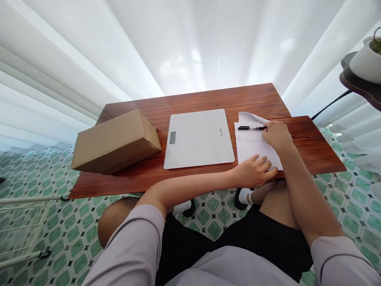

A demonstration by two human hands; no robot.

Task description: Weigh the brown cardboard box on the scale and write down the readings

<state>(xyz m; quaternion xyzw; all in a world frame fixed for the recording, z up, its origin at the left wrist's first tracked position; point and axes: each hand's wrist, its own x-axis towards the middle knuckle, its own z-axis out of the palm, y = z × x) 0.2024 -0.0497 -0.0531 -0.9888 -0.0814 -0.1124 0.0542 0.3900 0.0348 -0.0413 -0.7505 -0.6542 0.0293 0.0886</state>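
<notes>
White paper sheets point(248, 149) lie at the right part of the table, with some handwriting near their left edge. Their top edge curls up. My left hand point(253, 171) rests on the lower part of the paper, fingers spread and flat. At the upper right of the sheets, my right hand point(276, 134) is closed around the right end of a black pen point(250, 128). The pen points left across the page. Whether these fingers also pinch the curled sheet is hidden. Left of the paper sits a flat white scale point(198, 139) with a small grey display.
A closed brown cardboard box point(113, 139) stands at the left of the reddish wooden table point(190, 99). White curtains point(190, 47) hang behind. A potted plant point(367, 61) sits on a dark shelf at upper right. A white metal rack point(29, 226) is on the floor at left.
</notes>
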